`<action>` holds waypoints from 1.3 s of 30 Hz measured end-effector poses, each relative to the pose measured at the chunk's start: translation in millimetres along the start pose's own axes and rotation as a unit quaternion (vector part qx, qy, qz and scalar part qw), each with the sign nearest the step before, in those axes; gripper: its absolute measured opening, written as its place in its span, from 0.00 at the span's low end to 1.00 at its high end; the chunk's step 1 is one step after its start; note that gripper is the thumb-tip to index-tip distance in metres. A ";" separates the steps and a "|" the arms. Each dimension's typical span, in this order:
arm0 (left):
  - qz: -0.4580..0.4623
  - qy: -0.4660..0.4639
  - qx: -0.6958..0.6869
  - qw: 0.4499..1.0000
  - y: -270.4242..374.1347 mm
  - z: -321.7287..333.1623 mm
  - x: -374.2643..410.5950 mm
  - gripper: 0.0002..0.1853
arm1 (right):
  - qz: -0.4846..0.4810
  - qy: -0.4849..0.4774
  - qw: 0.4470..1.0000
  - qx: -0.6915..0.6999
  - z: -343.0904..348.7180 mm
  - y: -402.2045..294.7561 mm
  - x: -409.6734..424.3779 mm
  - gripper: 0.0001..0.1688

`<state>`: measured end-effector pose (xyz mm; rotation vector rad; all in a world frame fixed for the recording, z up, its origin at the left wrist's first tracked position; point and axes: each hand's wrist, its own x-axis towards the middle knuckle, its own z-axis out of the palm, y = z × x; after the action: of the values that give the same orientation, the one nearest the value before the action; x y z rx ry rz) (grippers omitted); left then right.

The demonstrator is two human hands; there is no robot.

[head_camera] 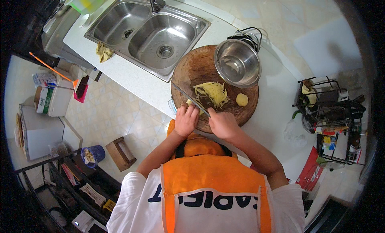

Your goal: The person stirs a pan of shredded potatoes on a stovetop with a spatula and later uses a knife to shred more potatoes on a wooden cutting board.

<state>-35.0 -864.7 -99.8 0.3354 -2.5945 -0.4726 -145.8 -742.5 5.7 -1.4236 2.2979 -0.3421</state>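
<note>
My right hand (222,124) grips the handle of a kitchen knife (189,98), whose blade slants up to the left over a round wooden chopping board (192,61). Against the blade, my left hand (185,118) presses down on a pale yellow piece, likely potato (189,102), mostly hidden under its fingers. A loose heap of pale yellow shreds (213,93) lies beyond the knife. To the right of the heap sits a peeled, rounded piece of the same colour (242,99). A steel bowl (237,63) rests at the board's far right edge.
A double steel sink (164,37) with a faucet (155,4) is set in the white counter (129,69) at the upper left. A yellowish cloth (104,52) hangs at the counter's front edge. At the right stands a black wire rack (331,97) full of kitchen items.
</note>
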 end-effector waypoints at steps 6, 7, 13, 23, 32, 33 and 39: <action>0.004 -0.007 0.004 1.000 -1.5 1.9 -1.3 0.13 | 0.028 -0.022 0.999 -0.007 11.0 4.5 4.3 0.15; 0.007 -0.004 0.004 1.000 -2.3 2.2 -1.5 0.13 | 0.021 -0.021 1.000 -0.003 8.8 4.3 3.3 0.15; -0.001 -0.007 0.007 1.000 -2.4 3.6 -2.9 0.13 | 0.017 -0.006 1.000 -0.009 11.0 5.0 4.7 0.12; -0.009 0.000 -0.005 1.000 1.1 -0.5 -3.8 0.14 | 0.020 -0.034 0.999 -0.013 10.8 6.9 4.8 0.16; -0.003 0.005 0.015 1.000 -0.3 2.5 -5.8 0.14 | 0.008 -0.028 1.000 -0.007 6.2 5.9 1.9 0.14; -0.003 0.007 0.016 1.000 -0.2 1.8 -6.2 0.14 | 0.009 -0.034 0.999 0.000 2.0 3.5 1.1 0.14; 0.007 0.018 0.024 1.000 -1.3 3.5 -7.2 0.15 | -0.001 -0.018 1.000 -0.012 9.2 4.1 4.8 0.13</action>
<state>-30.4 -862.7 -106.1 0.3383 -2.5752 -0.3977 -146.7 -744.9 -5.2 -1.4327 2.2790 -0.2889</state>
